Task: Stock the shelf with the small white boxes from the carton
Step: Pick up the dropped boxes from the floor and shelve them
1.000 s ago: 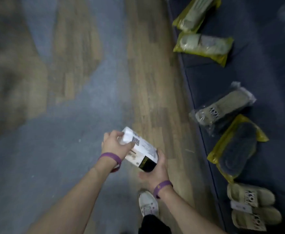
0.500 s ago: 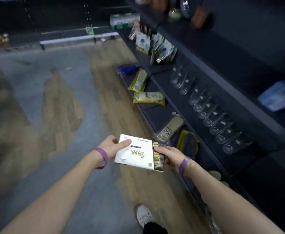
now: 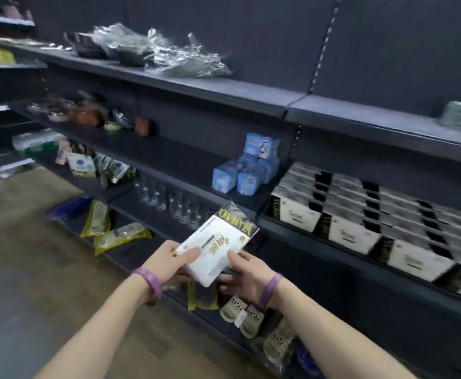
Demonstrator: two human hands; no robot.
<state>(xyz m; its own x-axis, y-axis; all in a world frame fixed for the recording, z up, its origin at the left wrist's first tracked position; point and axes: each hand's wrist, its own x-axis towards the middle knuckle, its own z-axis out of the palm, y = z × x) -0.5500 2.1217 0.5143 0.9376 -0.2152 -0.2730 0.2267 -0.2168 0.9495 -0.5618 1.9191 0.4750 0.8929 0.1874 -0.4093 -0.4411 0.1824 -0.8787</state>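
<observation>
A small white box [image 3: 216, 246] with a black end and yellow lettering is held in front of the dark shelving, tilted with its black end up and to the right. My left hand [image 3: 171, 259] grips its lower left edge, thumb on top. My right hand [image 3: 244, 274] holds its lower right side from beneath. Both wrists wear purple bands. To the right, on a dark shelf [image 3: 360, 265], rows of the same white boxes [image 3: 349, 231] lie packed together. No carton is in view.
Blue boxes [image 3: 247, 170] stand on the shelf left of the white rows. Clear glasses [image 3: 166, 201] line the shelf below them. Bagged slippers [image 3: 114, 235] and loose slippers [image 3: 241, 314] lie on the bottom shelf. Foil packs [image 3: 169, 54] sit up top. Floor lies at left.
My view has swung up from the floor to the shelving. The box, in both hands throughout, has risen and turned its black end up towards the shelf with the white rows.
</observation>
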